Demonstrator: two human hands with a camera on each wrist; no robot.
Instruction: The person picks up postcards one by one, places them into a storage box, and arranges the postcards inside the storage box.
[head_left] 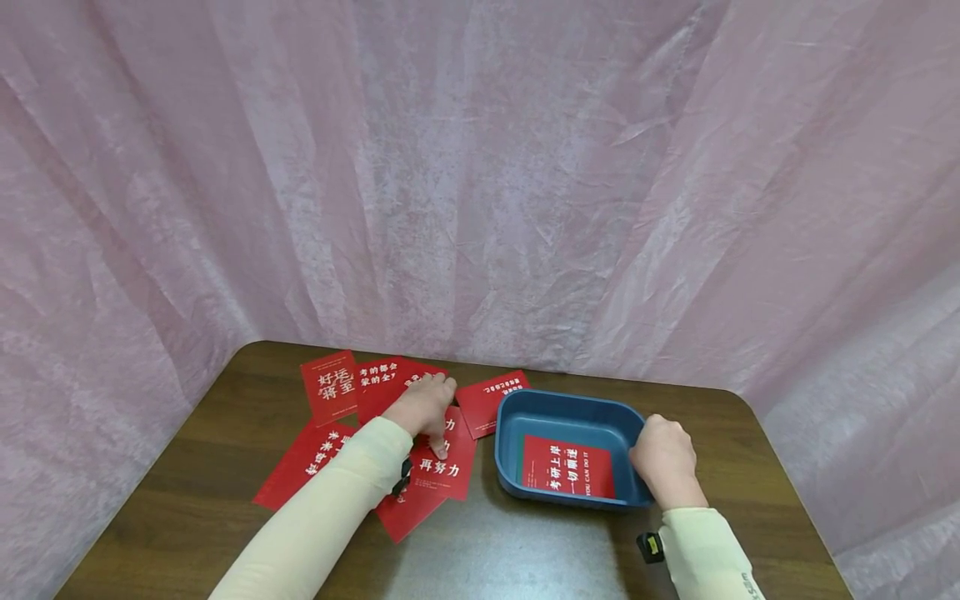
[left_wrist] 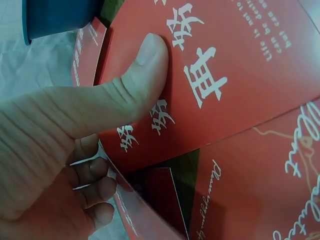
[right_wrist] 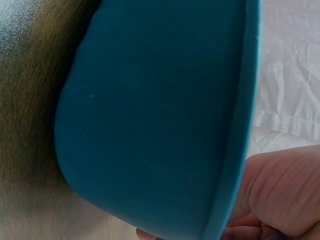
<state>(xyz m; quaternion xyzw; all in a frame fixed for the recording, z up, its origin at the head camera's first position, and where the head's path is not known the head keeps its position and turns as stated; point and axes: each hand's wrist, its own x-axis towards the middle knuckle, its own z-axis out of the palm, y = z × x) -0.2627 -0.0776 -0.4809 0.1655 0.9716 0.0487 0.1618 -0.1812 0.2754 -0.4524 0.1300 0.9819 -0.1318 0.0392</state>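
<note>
The left hand (head_left: 423, 408) pinches a red card (head_left: 442, 461) between thumb and curled fingers (left_wrist: 92, 187), among other red cards (head_left: 328, 385) spread on the worktop (head_left: 187, 500). The card's long axis runs roughly away from the person. The right hand (head_left: 663, 462) grips the right rim of a blue tray (head_left: 517, 408), which holds one red card (head_left: 568, 467) lying crosswise.

sleeves: pale cream, long | wrists: black camera straps

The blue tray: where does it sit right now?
In the head view the blue tray sits right of centre on the table, beside the spread red cards; the right hand grips its right rim.
</note>
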